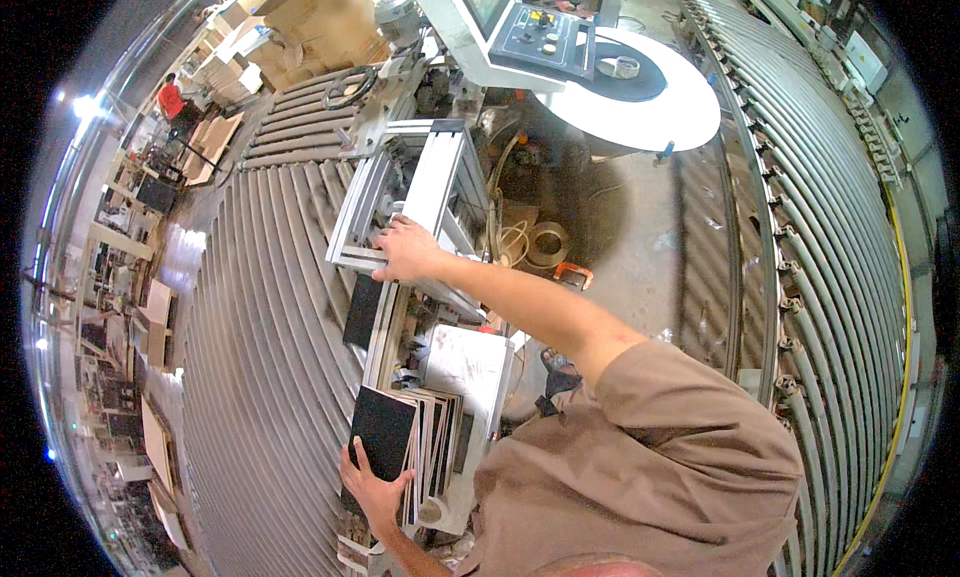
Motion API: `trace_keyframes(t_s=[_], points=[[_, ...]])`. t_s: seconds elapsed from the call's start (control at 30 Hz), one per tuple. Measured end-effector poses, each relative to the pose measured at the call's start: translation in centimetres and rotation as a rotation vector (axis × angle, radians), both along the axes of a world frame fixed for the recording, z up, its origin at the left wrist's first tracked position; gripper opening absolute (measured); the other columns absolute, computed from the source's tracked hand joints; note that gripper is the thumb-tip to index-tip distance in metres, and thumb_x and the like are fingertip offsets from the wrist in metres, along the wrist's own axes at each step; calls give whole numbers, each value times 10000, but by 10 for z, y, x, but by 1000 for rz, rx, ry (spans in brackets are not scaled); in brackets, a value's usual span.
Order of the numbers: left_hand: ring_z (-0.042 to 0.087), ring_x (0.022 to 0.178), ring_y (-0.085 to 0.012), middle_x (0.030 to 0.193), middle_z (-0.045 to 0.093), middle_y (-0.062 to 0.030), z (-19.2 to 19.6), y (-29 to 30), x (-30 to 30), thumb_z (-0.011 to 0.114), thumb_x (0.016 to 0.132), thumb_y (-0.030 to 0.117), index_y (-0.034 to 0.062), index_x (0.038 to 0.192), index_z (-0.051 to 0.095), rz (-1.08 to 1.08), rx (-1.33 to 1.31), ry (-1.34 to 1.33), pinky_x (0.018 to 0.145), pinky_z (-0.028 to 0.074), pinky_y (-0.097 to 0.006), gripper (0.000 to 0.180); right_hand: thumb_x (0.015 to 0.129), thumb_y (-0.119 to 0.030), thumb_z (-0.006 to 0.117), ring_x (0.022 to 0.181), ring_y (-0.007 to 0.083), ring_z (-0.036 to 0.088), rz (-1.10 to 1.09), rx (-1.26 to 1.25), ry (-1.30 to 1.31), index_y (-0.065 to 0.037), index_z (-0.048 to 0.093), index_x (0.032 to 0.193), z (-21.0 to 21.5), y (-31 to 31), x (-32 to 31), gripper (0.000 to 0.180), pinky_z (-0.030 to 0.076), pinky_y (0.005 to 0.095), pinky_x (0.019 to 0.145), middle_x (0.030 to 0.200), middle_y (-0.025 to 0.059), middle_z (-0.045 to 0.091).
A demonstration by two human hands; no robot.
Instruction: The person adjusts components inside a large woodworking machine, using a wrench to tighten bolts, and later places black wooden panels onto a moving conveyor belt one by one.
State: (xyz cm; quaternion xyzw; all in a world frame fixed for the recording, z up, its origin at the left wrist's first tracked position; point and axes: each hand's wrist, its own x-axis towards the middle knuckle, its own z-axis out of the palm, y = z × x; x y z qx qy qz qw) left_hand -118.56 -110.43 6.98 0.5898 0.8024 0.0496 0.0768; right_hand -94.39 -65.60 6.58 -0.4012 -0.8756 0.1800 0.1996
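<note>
My left hand [376,487] spans the near end of a black panel [384,429], its fingers along one edge and the thumb on the other. Beside the panel, several thin boards [436,439] stand on edge in a stack, with pale and dark edges showing. My right arm stretches forward, and my right hand [410,250] rests on the corner of a silver metal frame [432,182], fingers spread over it. Below that frame, another dark panel [362,310] shows beside a rail. What lies under my right palm is hidden.
A roller conveyor [265,367] runs along the left, another [820,227] along the right. Ahead are a control panel [545,42] and a white round table [640,112]. An orange clamp [573,274] lies low by cables. A person in red [172,99] is far left.
</note>
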Motion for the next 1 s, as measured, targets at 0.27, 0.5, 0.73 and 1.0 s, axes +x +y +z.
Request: trace_keyframes(t_s=[0.27, 0.5, 0.73, 1.0], points=[[338, 1548, -506, 1713, 322, -224, 12, 3, -1, 886, 616, 778, 233, 1731, 318, -56, -11, -6, 1277, 303, -678, 1365, 820, -628, 759, 1347, 354, 625, -22, 6, 16, -93, 788, 1274, -1, 3, -1, 702, 309, 479, 1317, 1264, 179, 749], [375, 1516, -487, 1676, 364, -215, 29, 18, 10, 984, 653, 482, 262, 1727, 339, -10, -26, -129, 1242, 370, -664, 1272, 825, -618, 758, 1334, 369, 628, -33, 33, 32, -87, 785, 1274, -10, 7, 3, 696, 296, 481, 1322, 1240, 183, 756], [394, 1501, -481, 1633, 394, -239, 34, 16, -18, 1001, 604, 454, 250, 1654, 496, -22, 107, -168, 1200, 404, -648, 1183, 824, -619, 771, 1332, 380, 626, -19, -6, 38, -81, 780, 1281, -5, 5, 1, 706, 289, 491, 1325, 1244, 188, 755], [423, 1489, -481, 1615, 417, -262, 41, 26, -78, 1000, 621, 493, 241, 1629, 531, 25, 201, -124, 1199, 403, -627, 1140, 823, -619, 774, 1338, 379, 627, -22, 9, 39, -77, 775, 1278, -7, 6, 4, 708, 298, 487, 1322, 1257, 198, 755]])
